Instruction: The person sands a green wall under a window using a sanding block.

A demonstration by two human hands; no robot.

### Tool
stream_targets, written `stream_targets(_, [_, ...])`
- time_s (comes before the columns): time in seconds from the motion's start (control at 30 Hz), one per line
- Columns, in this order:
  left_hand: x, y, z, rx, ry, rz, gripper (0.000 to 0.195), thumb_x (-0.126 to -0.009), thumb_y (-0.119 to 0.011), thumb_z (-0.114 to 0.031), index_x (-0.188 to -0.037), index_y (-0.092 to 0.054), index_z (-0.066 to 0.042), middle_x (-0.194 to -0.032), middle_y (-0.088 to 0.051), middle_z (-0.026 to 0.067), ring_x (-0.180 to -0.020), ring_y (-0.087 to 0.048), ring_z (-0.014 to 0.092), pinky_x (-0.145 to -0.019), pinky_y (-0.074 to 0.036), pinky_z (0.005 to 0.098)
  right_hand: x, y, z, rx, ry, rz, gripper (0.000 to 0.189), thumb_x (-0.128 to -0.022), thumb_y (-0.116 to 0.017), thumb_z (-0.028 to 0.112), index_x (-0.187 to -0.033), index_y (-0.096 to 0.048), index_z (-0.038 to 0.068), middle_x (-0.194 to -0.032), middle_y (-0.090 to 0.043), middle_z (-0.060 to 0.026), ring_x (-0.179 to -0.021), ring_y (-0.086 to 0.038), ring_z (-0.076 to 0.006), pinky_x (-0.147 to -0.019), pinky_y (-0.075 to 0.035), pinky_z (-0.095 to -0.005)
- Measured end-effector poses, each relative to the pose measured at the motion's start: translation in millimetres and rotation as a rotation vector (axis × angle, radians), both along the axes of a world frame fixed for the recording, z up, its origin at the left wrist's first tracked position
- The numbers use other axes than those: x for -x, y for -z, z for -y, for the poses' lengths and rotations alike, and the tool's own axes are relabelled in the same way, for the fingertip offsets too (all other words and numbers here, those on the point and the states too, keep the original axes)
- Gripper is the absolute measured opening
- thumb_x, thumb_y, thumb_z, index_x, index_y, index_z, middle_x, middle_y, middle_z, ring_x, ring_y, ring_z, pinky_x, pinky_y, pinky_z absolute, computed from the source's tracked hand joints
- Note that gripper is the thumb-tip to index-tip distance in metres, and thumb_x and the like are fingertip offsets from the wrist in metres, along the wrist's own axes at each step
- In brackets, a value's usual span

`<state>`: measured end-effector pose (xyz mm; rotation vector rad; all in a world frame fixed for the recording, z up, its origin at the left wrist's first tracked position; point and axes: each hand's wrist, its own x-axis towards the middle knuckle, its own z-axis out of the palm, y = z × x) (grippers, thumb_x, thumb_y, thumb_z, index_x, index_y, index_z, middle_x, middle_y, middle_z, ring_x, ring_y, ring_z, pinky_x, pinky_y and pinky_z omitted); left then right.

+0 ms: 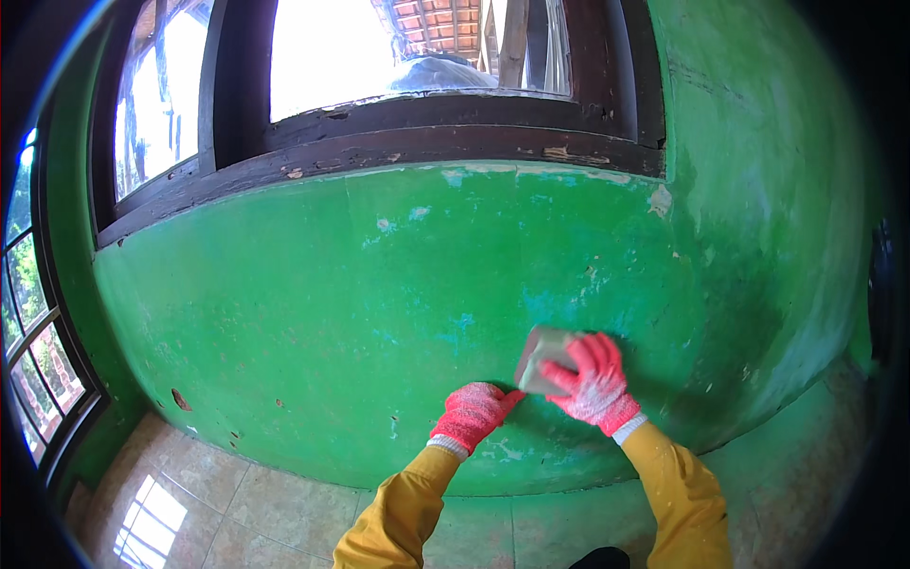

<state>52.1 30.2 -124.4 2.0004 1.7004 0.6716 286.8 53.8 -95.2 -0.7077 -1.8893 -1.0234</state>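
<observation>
My right hand (593, 380), in a red and white knit glove, grips a pale block wrapped in what looks like sandpaper (544, 359). The block lies against the green painted wall (284, 306), which shows chips and light blue worn patches. Just to the left and a little lower, my left hand (475, 416), gloved the same way, has its fingers curled and one finger reaching to the block's lower corner. Whether that finger presses on the block or on the wall is hard to tell. Both forearms wear yellow sleeves.
Above the wall runs a dark wooden window frame (398, 139) with chipped paint. A second barred window (50, 341) stands at the far left. Below, a tiled floor (277, 512) meets the wall, with a dark rounded thing (603, 558) at the bottom edge.
</observation>
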Motion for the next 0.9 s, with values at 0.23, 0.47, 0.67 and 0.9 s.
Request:
stream_targets(0.23, [0.4, 0.6, 3.9, 0.014, -0.008, 0.025, 0.059, -0.089, -0.053, -0.064, -0.083, -0.074, -0.009, -0.073, -0.072, 0.0047, -0.074, -0.070, 0.020, -0.074, -0.053, 0.0336, -18.1, -126.1, -8.0, -0.045, 0.142, -0.645, 0.098, -0.064, -0.085, 0.032, -0.150, -0.038, 0.021, -0.140, -0.037, -0.0204, -0.125, -0.041, -0.0435, -0.103, -0.037, -0.0526])
stream_targets(0.47, [-3.3, -2.4, 2.0, 0.019, -0.011, 0.040, 0.060, -0.089, -0.052, -0.064, -0.085, -0.075, -0.010, -0.073, -0.072, 0.0059, -0.076, -0.069, 0.024, -0.077, -0.052, 0.0365, -5.1, -95.4, -2.7, -0.072, 0.076, -0.088, 0.097, -0.054, -0.089, 0.040, -0.141, -0.048, 0.027, -0.139, -0.037, -0.0176, -0.125, -0.041, -0.0415, -0.102, -0.036, -0.0558])
stream_targets(0.67, [11.9, 4.4, 12.7, -0.067, 0.020, -0.048, 0.058, -0.089, -0.054, -0.063, -0.098, -0.075, -0.010, -0.086, -0.073, 0.0082, -0.085, -0.069, 0.024, -0.084, -0.052, 0.0360, 4.7, -125.8, -0.7, -0.051, 0.075, -0.038, 0.094, -0.052, -0.089, 0.038, -0.138, -0.053, 0.025, -0.138, -0.039, -0.0154, -0.125, -0.041, -0.0396, -0.103, -0.038, -0.0529])
stream_targets(0.9, [39.9, -19.2, 45.2, 0.031, 0.090, -0.043, 0.053, -0.092, -0.054, -0.058, -0.110, -0.072, -0.012, -0.100, -0.073, 0.0087, -0.095, -0.068, 0.028, -0.087, -0.052, 0.0371, 14.2, -196.2, -14.2, -0.024, 0.269, -0.791, 0.092, -0.070, -0.080, 0.045, -0.150, -0.038, 0.024, -0.141, -0.038, -0.0198, -0.126, -0.042, -0.0404, -0.105, -0.037, -0.0513])
